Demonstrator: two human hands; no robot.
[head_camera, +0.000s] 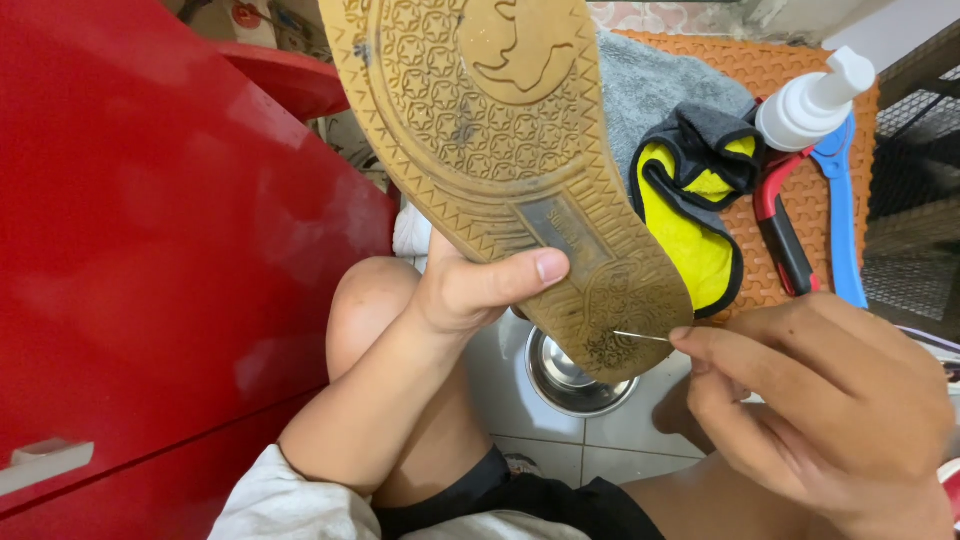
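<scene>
My left hand (478, 288) grips a shoe turned sole-up, its worn tan rubber sole (495, 140) filling the upper middle of the view. The thumb presses across the sole near the heel. My right hand (820, 400) at the lower right pinches a thin metal needle (642, 336), whose tip touches the heel end of the sole. My bare knee (370, 300) sits just under the left hand.
A red cabinet (150, 250) fills the left side. A steel bowl (570, 375) stands on the white tiled floor below the shoe. On an orange mat (790, 80) lie a yellow-and-grey cloth (690, 215), a white pump bottle (815, 100), and red and blue handled tools (810, 230).
</scene>
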